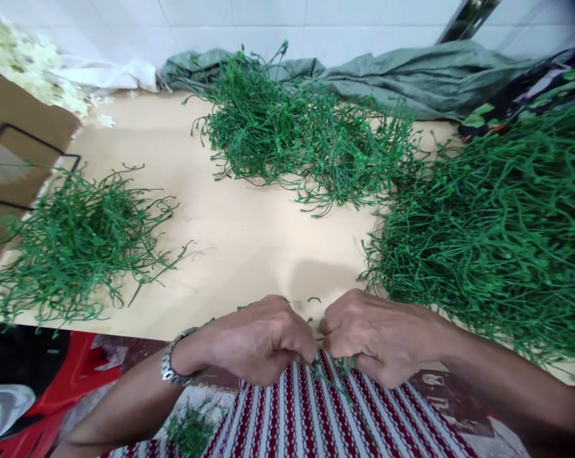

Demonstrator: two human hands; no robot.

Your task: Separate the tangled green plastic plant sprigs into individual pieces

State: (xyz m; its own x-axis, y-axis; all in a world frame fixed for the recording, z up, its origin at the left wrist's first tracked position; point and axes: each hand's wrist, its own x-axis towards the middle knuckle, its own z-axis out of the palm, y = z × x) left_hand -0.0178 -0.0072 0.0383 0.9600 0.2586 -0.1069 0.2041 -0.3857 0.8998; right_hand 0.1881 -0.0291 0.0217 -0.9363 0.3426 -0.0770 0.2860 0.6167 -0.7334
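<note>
My left hand [263, 337] and my right hand [378, 331] are both closed, knuckles up and close together at the table's front edge. Thin green plastic flower stems [332, 381] poke out below and between the fingers, over the striped cloth on my lap. My right fingers pinch some of these stems, with short green ends showing under them. A green tip also shows at my left fingertips, though most of what lies inside that fist is hidden. Small loose green bits [313, 299] lie on the table [240, 254] just beyond my hands.
A big heap of green stems [497, 235] covers the right side. Smaller heaps lie at the back [278, 127] and left [87, 242]. A cardboard box [25, 114] with a black wire frame and white artificial flowers [25, 63] stand left. Grey-green cloth [402, 76] lines the wall.
</note>
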